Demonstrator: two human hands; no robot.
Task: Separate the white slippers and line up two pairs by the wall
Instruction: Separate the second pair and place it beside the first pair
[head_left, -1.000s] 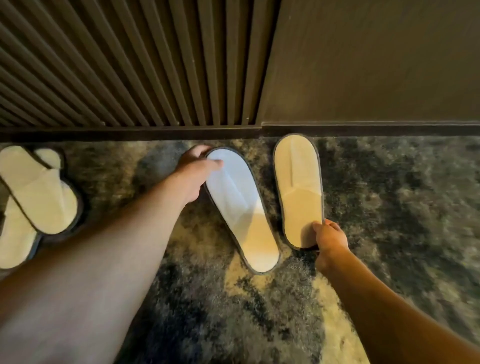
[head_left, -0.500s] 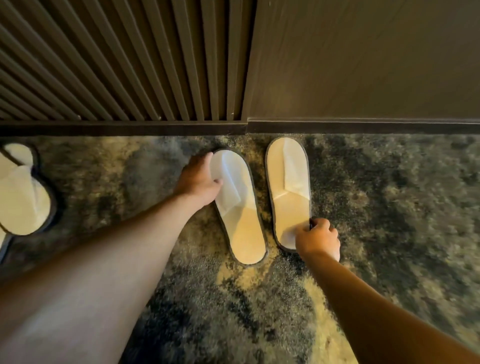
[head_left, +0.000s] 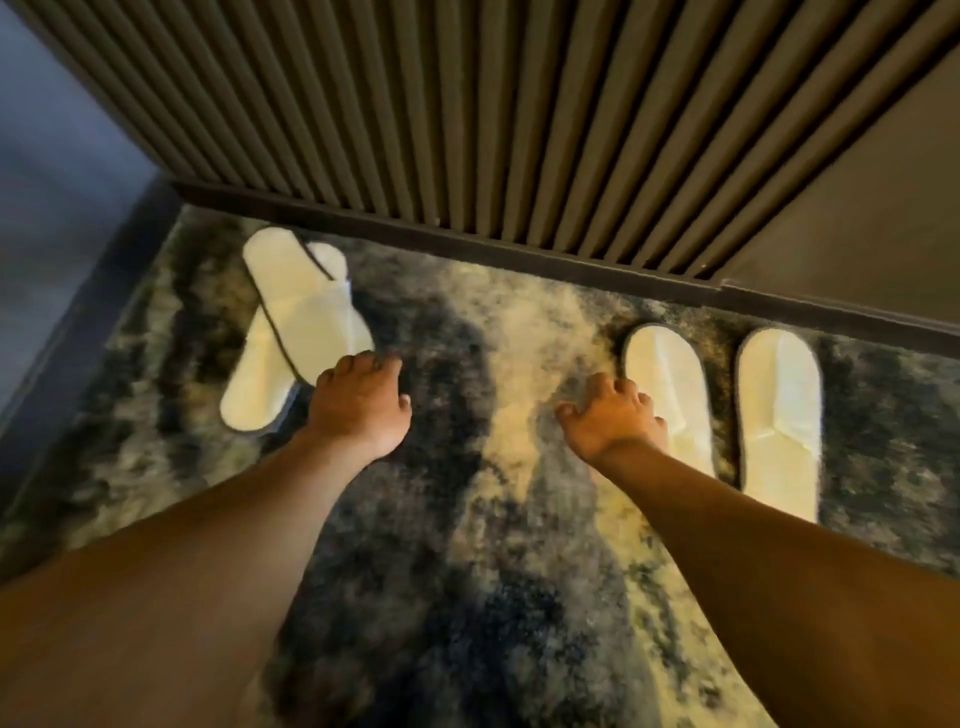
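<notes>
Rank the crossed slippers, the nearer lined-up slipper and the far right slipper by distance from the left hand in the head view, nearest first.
From the left hand:
1. Crossed slippers, just beyond its fingers, to the left.
2. Left slipper of the lined-up pair, past the right hand.
3. Far right slipper, by the wall.

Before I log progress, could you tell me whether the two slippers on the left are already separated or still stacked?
Still stacked: the upper slipper lies crossed over the lower slipper, overlapping it.
</notes>
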